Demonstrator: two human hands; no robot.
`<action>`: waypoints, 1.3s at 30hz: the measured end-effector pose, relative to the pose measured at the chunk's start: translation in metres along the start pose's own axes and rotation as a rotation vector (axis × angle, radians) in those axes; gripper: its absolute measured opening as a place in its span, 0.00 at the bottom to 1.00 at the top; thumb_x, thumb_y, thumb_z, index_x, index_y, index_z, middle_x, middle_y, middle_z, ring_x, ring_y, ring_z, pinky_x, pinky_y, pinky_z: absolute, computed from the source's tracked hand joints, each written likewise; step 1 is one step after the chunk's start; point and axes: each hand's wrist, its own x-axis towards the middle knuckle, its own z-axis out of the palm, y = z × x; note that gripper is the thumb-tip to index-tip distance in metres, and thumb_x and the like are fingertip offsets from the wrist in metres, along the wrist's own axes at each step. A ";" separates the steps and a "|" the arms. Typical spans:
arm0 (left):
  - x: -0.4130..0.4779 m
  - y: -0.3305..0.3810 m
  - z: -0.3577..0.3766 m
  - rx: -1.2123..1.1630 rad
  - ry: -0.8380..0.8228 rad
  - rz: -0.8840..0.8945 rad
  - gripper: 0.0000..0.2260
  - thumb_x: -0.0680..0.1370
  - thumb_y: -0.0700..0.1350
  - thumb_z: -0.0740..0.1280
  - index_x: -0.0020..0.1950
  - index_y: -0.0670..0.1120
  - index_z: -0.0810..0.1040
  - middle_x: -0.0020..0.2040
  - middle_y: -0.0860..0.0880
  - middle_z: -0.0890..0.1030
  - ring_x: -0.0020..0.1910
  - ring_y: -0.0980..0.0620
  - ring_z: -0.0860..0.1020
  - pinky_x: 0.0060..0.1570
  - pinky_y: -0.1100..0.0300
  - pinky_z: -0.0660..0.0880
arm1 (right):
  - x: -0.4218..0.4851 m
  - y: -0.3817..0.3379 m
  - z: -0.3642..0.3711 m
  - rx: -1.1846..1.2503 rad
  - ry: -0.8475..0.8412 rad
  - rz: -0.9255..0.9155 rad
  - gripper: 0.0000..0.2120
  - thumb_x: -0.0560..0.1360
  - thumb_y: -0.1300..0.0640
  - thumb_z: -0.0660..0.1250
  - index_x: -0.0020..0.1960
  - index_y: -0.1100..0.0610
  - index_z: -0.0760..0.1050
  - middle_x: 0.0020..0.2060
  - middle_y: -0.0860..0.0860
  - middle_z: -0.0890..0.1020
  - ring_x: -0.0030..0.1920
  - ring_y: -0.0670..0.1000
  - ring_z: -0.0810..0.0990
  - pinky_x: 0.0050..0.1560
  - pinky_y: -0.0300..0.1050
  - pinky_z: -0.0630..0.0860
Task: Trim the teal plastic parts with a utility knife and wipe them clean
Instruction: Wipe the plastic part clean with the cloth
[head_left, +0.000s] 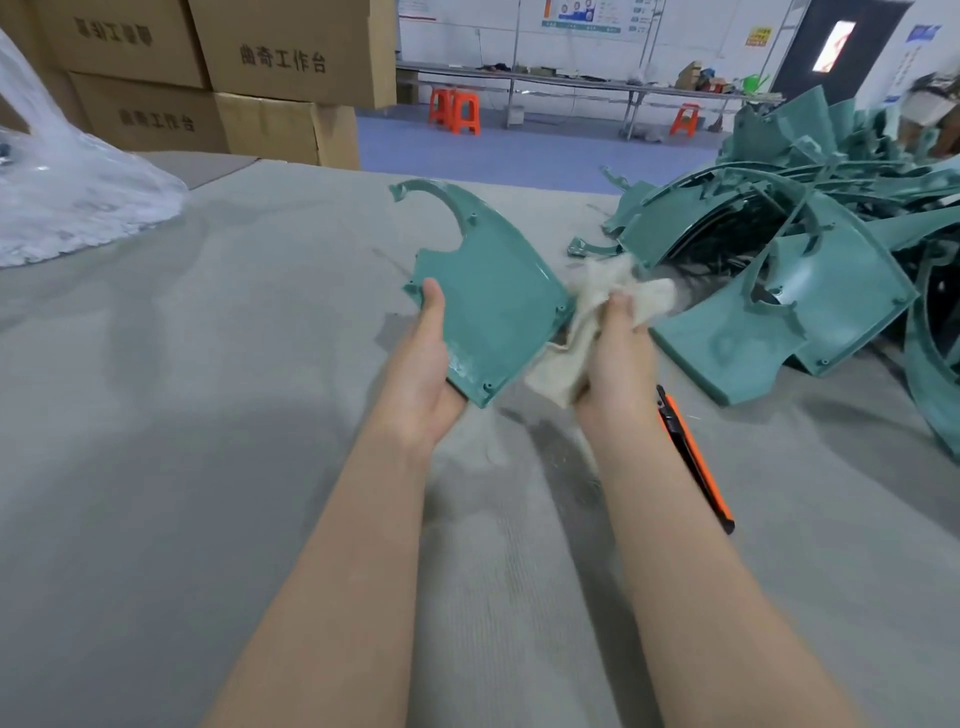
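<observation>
My left hand (428, 369) grips a flat teal plastic part (491, 296) by its lower left edge, thumb on its face, holding it above the table. My right hand (621, 353) clutches a crumpled off-white cloth (587, 317) against the part's right edge. An orange and black utility knife (696, 457) lies on the table just right of my right forearm, with no hand on it. A big heap of teal plastic parts (810, 270) sits at the right.
The work surface is a grey felt-covered table (208, 415). A clear plastic bag (67, 197) lies at the far left. Stacked cardboard boxes (234, 78) stand behind the table. Orange stools (457, 111) and a long bench stand far back.
</observation>
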 end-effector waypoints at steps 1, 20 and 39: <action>0.000 -0.003 0.003 0.006 0.015 0.030 0.20 0.83 0.56 0.52 0.63 0.46 0.75 0.56 0.47 0.83 0.54 0.49 0.82 0.52 0.52 0.80 | -0.007 0.004 0.010 0.026 -0.080 0.047 0.16 0.83 0.46 0.56 0.60 0.55 0.73 0.51 0.51 0.81 0.51 0.51 0.81 0.55 0.49 0.78; 0.000 0.010 -0.007 0.267 -0.116 -0.028 0.14 0.82 0.51 0.57 0.58 0.47 0.78 0.52 0.50 0.85 0.51 0.53 0.83 0.46 0.60 0.80 | 0.002 0.002 -0.006 -0.237 -0.106 -0.226 0.04 0.81 0.55 0.62 0.48 0.53 0.74 0.48 0.53 0.81 0.52 0.54 0.80 0.57 0.52 0.77; -0.015 0.024 -0.008 0.126 -0.302 -0.193 0.26 0.74 0.65 0.60 0.58 0.46 0.79 0.54 0.46 0.84 0.54 0.48 0.82 0.52 0.51 0.80 | -0.001 -0.025 -0.023 0.126 -0.184 0.128 0.09 0.82 0.59 0.61 0.59 0.61 0.74 0.47 0.56 0.83 0.42 0.54 0.83 0.51 0.55 0.81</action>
